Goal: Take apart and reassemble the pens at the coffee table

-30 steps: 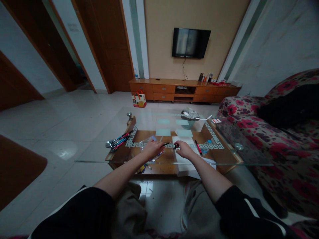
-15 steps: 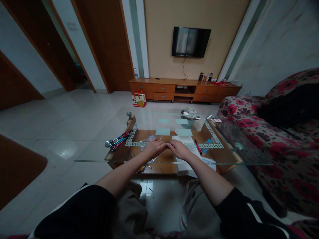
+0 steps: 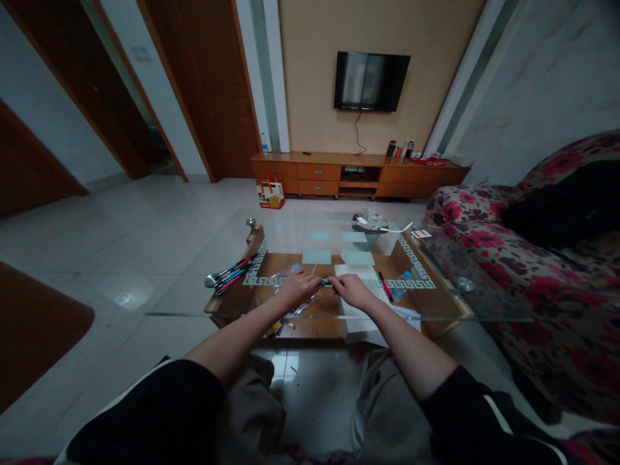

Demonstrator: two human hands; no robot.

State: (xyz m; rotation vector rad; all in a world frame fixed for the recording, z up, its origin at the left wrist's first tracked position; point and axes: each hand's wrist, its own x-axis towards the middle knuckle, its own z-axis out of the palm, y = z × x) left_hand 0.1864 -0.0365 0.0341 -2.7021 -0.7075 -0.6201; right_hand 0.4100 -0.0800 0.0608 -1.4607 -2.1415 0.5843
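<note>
A slim blue-green pen (image 3: 325,282) spans the small gap between my two hands, above the near part of the glass table (image 3: 194,303). My left hand (image 3: 300,289) is closed on its left end. On its right end, the fingers of my right hand (image 3: 349,290) are pinched. Most of the pen is hidden by the fingers. To the left lies a bunch of pens (image 3: 232,272) in black, red and blue. A red and black pen (image 3: 386,287) lies alone to the right of my right hand.
Under the glass are a white box (image 3: 356,326), a water bottle (image 3: 402,284) and clear plastic wrapping (image 3: 303,307). Behind the table's far edge stands a waste basket (image 3: 367,240). A flowered sofa (image 3: 484,239) borders the right side. A paper card (image 3: 420,234) lies at the table's right.
My hands have moved slightly apart, the right one to the right. More of the blue-green pen shows between them.
</note>
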